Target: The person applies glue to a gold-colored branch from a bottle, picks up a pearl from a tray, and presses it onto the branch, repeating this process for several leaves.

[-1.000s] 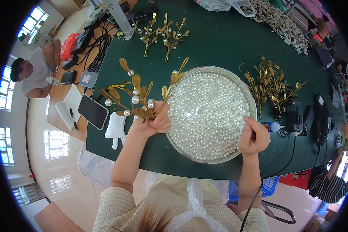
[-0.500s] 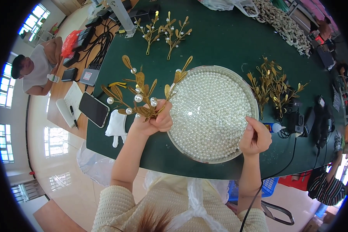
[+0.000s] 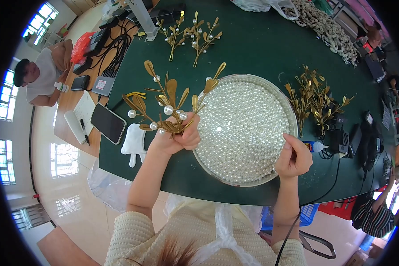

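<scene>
The left hand (image 3: 178, 138) is closed about the base of a gold-leaved sprig (image 3: 172, 88), held upright above the left edge of the tray; white pearls (image 3: 168, 110) stand among its leaves. Compared with the preceding half-second, the sprig is displaced slightly rightward and upward, whereas the hand beneath it shifts less, suggesting a small turn in the grip. The right hand (image 3: 295, 157) keeps its place by the opposite rim, thumb and index finger drawn together; whether a bead lies between them cannot be told. No added pearl is discernible, so the change appears to be one of angle rather than progress. Between the hands lies the round tray (image 3: 244, 183) of loose pearl beads (image 3: 239, 124). Farther out on the green counter (image 3: 248, 48) are two pearl-set sprigs (image 3: 199, 39) and, to the right, a cluster of gold sprigs (image 3: 302, 103) beside a nozzle bottle (image 3: 315, 146).
</scene>
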